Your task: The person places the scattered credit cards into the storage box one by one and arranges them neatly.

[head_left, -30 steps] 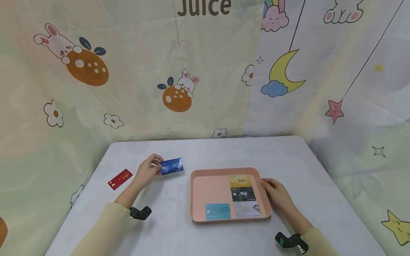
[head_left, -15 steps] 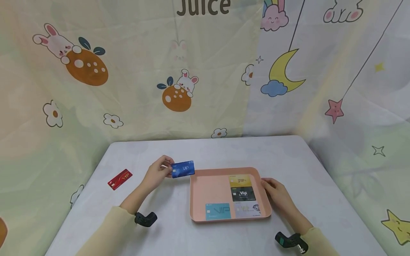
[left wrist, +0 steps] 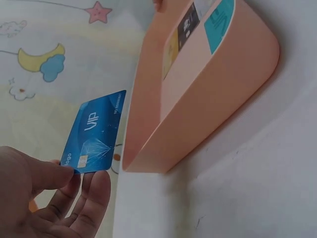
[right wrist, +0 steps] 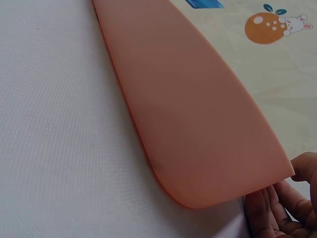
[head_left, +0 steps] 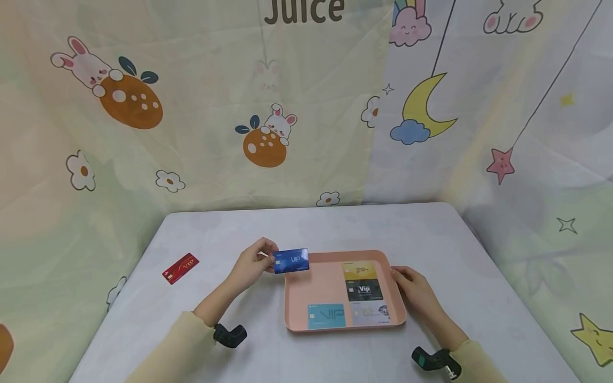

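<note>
My left hand (head_left: 253, 264) pinches a blue VIP card (head_left: 292, 260) by its left end, thumb on top and fingers beneath. The card overlaps the back left corner of a pink tray (head_left: 311, 287) in the head view; the left wrist view has it above the rim. My right hand (head_left: 415, 290) grips the tray's right rim, with the thumb over the edge and the fingers against the outer wall (right wrist: 198, 119). Inside the tray, a yellow card (head_left: 361, 270), a black Vip card (head_left: 364, 290) and a silver card (head_left: 370, 314) form a column, with a teal card (head_left: 326, 316) left of the silver one.
A red VIP card (head_left: 180, 268) lies on the white table (head_left: 230, 223) at the left, beyond my left forearm. Black wrist cameras sit on both wrists, the left camera (head_left: 230, 336) low over the table. A printed cloth backdrop (head_left: 201, 133) surrounds the table's back and sides.
My left hand has carried the blue card rightward and slightly nearer, from beside the tray to over its back left corner. The right hand and the tray have stayed in place.
</note>
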Action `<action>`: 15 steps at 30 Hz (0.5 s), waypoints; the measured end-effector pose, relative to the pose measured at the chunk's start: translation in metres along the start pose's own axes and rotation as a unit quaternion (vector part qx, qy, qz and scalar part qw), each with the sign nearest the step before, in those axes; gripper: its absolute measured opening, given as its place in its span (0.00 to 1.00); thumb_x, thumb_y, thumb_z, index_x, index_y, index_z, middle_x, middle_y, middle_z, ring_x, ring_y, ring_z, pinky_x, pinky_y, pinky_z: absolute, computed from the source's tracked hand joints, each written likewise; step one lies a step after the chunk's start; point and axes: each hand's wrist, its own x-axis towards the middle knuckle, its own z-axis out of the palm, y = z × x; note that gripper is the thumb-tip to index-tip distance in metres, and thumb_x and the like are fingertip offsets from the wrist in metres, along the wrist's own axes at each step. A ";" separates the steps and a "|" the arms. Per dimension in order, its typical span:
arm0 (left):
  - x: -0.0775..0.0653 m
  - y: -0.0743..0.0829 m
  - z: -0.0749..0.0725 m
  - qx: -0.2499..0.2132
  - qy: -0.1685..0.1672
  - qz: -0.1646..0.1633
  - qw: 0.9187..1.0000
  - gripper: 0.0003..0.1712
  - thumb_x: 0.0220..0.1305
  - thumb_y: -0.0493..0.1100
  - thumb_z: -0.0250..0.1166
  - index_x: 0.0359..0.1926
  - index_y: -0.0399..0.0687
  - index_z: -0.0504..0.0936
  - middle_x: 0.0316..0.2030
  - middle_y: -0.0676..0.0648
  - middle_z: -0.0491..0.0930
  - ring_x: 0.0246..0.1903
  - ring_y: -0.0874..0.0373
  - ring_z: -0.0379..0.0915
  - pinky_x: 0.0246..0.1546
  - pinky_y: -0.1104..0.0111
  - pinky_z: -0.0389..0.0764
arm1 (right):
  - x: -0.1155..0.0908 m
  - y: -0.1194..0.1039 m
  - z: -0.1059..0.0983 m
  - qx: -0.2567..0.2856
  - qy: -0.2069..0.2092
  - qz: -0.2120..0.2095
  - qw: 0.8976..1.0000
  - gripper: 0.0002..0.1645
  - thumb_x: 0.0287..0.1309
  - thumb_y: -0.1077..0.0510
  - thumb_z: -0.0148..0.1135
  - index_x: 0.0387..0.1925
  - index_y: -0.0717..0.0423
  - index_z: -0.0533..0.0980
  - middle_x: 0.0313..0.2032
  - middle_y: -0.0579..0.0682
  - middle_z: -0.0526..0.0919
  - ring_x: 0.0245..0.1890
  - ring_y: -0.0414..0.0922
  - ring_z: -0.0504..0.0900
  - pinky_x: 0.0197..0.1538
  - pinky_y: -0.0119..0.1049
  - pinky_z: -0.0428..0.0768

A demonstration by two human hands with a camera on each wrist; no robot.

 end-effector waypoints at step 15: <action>0.000 0.001 0.023 -0.011 -0.028 0.017 0.999 0.09 0.71 0.31 0.60 0.49 0.44 0.79 0.42 0.42 0.78 0.34 0.56 0.83 0.36 0.65 0.88 | 0.000 0.001 -0.001 0.004 -0.002 -0.003 1.000 0.33 0.80 0.44 0.48 0.71 0.65 0.67 0.68 0.67 0.72 0.67 0.61 0.74 0.69 0.55 0.75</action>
